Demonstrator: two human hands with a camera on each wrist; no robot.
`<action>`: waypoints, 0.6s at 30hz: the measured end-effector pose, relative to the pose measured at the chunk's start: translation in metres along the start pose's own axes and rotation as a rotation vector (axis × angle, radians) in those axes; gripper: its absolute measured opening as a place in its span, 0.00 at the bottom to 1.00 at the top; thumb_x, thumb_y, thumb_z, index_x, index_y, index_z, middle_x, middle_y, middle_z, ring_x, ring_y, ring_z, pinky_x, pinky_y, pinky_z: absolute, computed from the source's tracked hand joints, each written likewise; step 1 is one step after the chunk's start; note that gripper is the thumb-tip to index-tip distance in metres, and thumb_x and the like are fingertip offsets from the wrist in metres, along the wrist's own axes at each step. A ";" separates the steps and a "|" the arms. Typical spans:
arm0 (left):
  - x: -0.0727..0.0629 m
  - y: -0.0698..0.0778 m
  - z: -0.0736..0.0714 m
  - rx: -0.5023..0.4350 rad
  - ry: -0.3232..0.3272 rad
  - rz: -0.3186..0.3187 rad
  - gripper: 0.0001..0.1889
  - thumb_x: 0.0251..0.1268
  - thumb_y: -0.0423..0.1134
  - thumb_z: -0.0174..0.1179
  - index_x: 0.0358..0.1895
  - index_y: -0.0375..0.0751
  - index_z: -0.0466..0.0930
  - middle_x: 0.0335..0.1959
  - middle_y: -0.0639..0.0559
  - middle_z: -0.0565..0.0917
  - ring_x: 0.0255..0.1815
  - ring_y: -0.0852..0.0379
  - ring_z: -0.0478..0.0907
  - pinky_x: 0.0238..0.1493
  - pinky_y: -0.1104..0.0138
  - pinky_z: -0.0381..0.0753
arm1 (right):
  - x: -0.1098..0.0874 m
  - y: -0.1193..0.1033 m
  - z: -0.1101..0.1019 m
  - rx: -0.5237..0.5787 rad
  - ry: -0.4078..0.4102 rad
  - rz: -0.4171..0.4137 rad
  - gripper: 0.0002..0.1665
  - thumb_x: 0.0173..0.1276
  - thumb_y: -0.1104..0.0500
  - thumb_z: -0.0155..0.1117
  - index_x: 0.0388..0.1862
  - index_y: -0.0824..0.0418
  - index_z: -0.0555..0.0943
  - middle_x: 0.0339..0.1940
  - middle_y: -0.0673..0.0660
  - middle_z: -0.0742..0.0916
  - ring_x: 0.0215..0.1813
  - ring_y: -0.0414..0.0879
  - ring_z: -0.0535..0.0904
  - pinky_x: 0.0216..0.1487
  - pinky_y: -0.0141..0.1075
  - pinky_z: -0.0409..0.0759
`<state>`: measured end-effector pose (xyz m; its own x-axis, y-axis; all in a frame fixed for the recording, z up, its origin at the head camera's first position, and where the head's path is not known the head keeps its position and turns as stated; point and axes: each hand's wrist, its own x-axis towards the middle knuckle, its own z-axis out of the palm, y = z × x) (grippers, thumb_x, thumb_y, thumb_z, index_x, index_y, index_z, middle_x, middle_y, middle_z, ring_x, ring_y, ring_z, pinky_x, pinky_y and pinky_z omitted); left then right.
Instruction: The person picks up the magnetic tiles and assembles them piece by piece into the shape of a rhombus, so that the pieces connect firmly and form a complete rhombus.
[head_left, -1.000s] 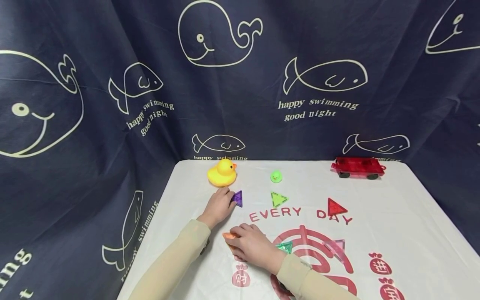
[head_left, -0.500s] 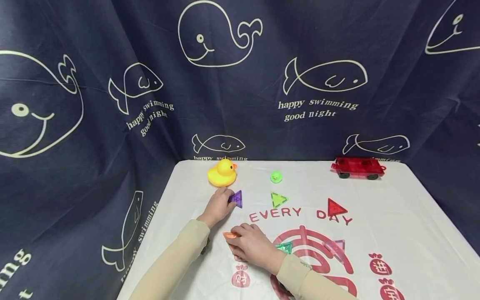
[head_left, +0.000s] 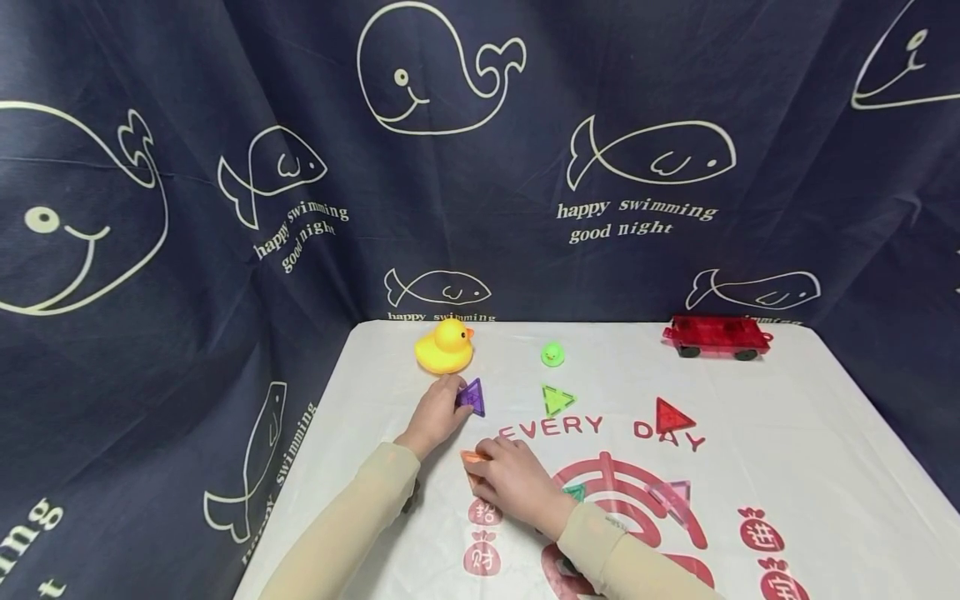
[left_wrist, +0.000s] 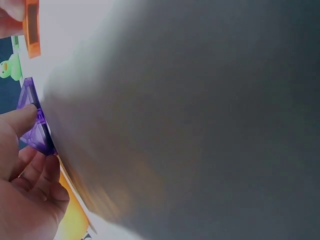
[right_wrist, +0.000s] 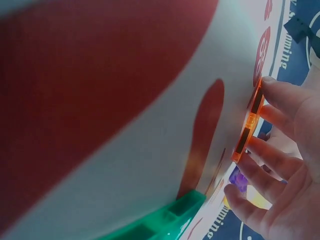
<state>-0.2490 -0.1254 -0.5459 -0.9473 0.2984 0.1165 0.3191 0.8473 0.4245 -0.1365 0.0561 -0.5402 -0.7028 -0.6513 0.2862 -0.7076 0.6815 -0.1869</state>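
Note:
My left hand (head_left: 433,417) pinches a purple triangular magnetic tile (head_left: 476,397) just in front of the yellow rubber duck (head_left: 444,347). In the left wrist view the thumb lies across the face of this purple tile (left_wrist: 41,134), with the fingers at its lower corner. Nearer to me, my right hand (head_left: 520,482) holds an orange triangular magnetic tile (head_left: 470,457) by its edges. The right wrist view shows the orange tile (right_wrist: 249,124) edge-on between thumb and fingers. A teal triangular tile (head_left: 575,492) lies beside the right wrist, partly hidden by it.
A lime triangular tile (head_left: 557,400), a red triangular tile (head_left: 672,416) and a pale pink tile (head_left: 677,497) lie on the white printed tablecloth (head_left: 810,433). Behind them stand a small green duck (head_left: 552,354) and a red toy wagon (head_left: 717,336), before a dark curtain (head_left: 517,192).
My right hand has moved slightly away from me and to the right with the orange tile, covering more of the teal tile. The purple tile has turned a little in my left hand.

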 end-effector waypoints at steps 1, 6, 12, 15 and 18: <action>0.000 0.000 0.000 -0.001 0.002 -0.002 0.21 0.67 0.38 0.73 0.57 0.35 0.78 0.50 0.44 0.80 0.52 0.47 0.79 0.58 0.54 0.78 | 0.000 0.001 0.000 0.000 0.003 0.006 0.13 0.68 0.50 0.75 0.50 0.49 0.91 0.49 0.53 0.85 0.44 0.48 0.78 0.41 0.44 0.78; -0.001 -0.001 0.001 -0.012 0.007 -0.019 0.20 0.67 0.39 0.73 0.56 0.34 0.79 0.49 0.45 0.80 0.48 0.50 0.80 0.55 0.55 0.79 | 0.003 0.005 -0.001 -0.010 0.024 0.032 0.11 0.66 0.50 0.76 0.46 0.49 0.91 0.46 0.53 0.84 0.42 0.48 0.77 0.38 0.44 0.78; -0.005 -0.002 0.001 0.003 0.017 -0.024 0.18 0.68 0.38 0.72 0.55 0.33 0.81 0.46 0.46 0.79 0.46 0.50 0.81 0.54 0.56 0.81 | 0.007 0.014 0.002 -0.015 0.047 0.080 0.13 0.65 0.51 0.77 0.48 0.52 0.91 0.44 0.54 0.84 0.41 0.49 0.77 0.38 0.45 0.79; -0.007 -0.003 0.000 -0.002 0.037 -0.014 0.15 0.69 0.36 0.70 0.53 0.33 0.82 0.45 0.45 0.80 0.46 0.50 0.81 0.53 0.55 0.81 | 0.009 0.019 0.003 -0.024 0.058 0.102 0.13 0.65 0.52 0.76 0.48 0.52 0.91 0.44 0.55 0.84 0.40 0.49 0.77 0.38 0.45 0.79; -0.010 -0.004 0.000 -0.012 0.058 -0.004 0.12 0.70 0.35 0.69 0.51 0.33 0.82 0.43 0.45 0.80 0.44 0.49 0.81 0.52 0.55 0.81 | 0.011 0.023 0.003 -0.037 0.070 0.123 0.13 0.66 0.51 0.76 0.47 0.52 0.91 0.44 0.56 0.84 0.41 0.50 0.77 0.37 0.46 0.78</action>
<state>-0.2410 -0.1321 -0.5489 -0.9486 0.2691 0.1663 0.3155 0.8432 0.4353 -0.1611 0.0638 -0.5443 -0.7761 -0.5381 0.3289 -0.6125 0.7673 -0.1899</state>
